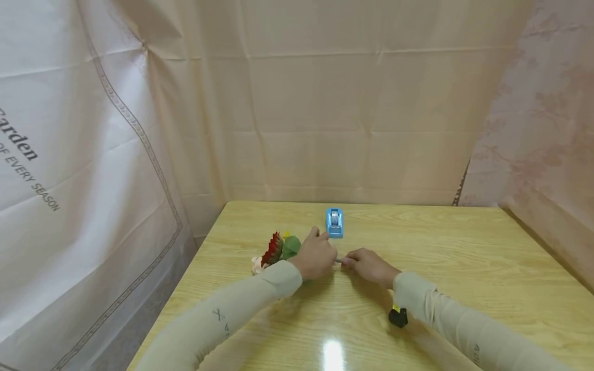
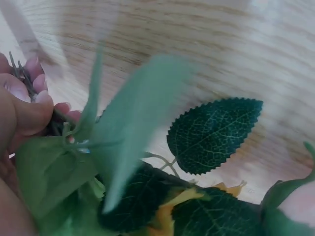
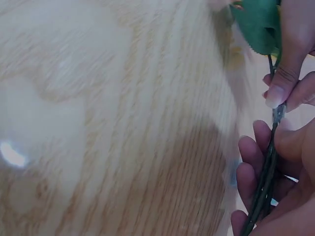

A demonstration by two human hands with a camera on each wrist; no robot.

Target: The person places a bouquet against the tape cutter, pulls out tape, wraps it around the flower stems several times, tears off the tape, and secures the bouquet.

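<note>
Head view: the bunch of artificial flowers [image 1: 273, 250] lies at 9 o'clock from where the 2 hands meet, its stems [image 1: 338, 260] between them. The left hand [image 1: 317, 256] has its fingers bent around the stems near the leaves; the right hand [image 1: 369, 265] pinches them farther along. A blue tape dispenser [image 1: 334, 222] sits at 12 o'clock, near the left fingertips. At 4 o'clock, beside the right cuff, is a small black object [image 1: 397, 316] (on the table or hung from the wrist, I cannot tell).

Left wrist view: fingers close around the stems at 9 o'clock; a serrated leaf [image 2: 214, 135] spreads toward 3 and a pink bloom [image 2: 298, 206] shows at 4. The leaves crowd the grip and could catch in any wrapping.

Right wrist view: at 3 o'clock, a clear band [image 3: 278, 114], probably tape, sits on the stems beside both thumbs. Binding seems the step in hand; the next move likely calls for pressing the band flat while the stems are held together.
</note>
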